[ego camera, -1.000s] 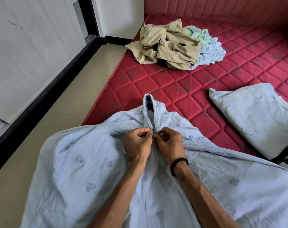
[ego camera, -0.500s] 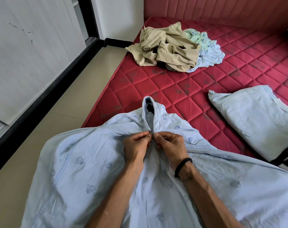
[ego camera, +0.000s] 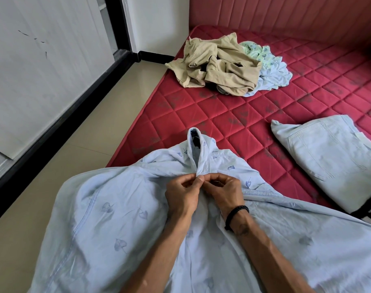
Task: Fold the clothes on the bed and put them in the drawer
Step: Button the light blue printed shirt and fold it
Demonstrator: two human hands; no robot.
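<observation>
Shirt [ego camera: 121, 218] nearest, on mattress [ego camera: 233, 115] edge; folded jeans [ego camera: 328, 157] right; clothes pile [ego camera: 222, 66] behind.

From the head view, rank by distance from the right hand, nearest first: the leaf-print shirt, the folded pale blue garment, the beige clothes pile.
1. Leaf-print shirt: pinched below the collar by the right hand, in front of the person.
2. Folded pale blue garment: on the bed, off to the right.
3. Beige clothes pile: far end of the bed, near the headboard.

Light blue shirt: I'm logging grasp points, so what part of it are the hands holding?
Both hands, left hand and right hand, pinch the light blue shirt at its front opening just below the collar.
</observation>
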